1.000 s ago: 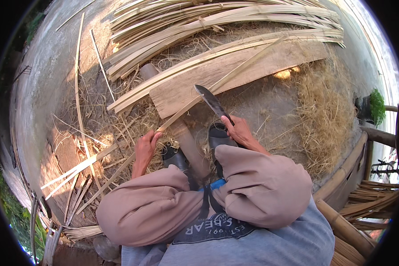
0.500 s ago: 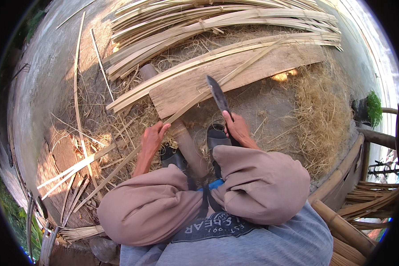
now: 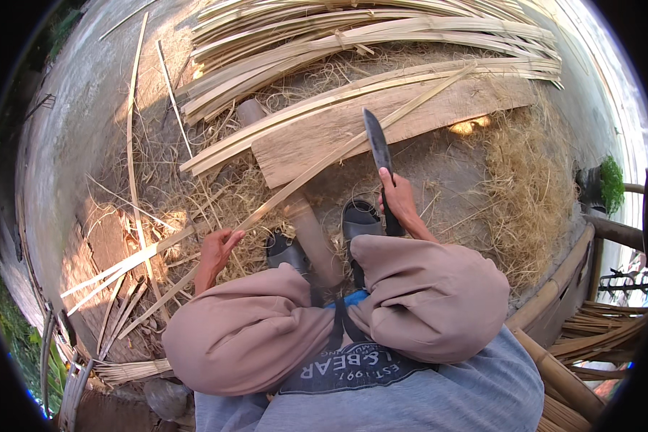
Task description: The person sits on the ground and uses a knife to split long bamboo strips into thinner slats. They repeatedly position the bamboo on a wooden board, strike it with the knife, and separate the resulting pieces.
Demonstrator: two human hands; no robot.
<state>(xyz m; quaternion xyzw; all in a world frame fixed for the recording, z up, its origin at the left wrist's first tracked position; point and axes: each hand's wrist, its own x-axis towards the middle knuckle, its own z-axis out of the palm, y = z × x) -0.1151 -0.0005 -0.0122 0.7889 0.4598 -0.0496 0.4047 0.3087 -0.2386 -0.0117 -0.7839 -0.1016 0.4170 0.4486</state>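
Observation:
My left hand (image 3: 217,253) is closed round a long bamboo strip (image 3: 300,180), thumb along its upper side. The strip runs slantwise from the lower left up over a wooden board (image 3: 281,160). In my right hand (image 3: 399,199) is a dark-bladed machete (image 3: 377,140), its fingers wrapped round the handle. The blade points up and away, with its tip beside the slanting strip; whether they touch I cannot tell. Beneath the board and between my feet lies a round wooden pole (image 3: 315,241).
Stacked bamboo strips (image 3: 381,36) lie at the far side, with more strips (image 3: 266,124) across the board. Curly shavings (image 3: 525,194) cover the ground at right. Loose strips (image 3: 133,129) lie at left. A bamboo rail (image 3: 554,277) and a green plant (image 3: 611,181) stand at right.
My left hand has slid down and left along the strip, toward my knee. The machete in my right hand has shifted right and its blade stands more upright.

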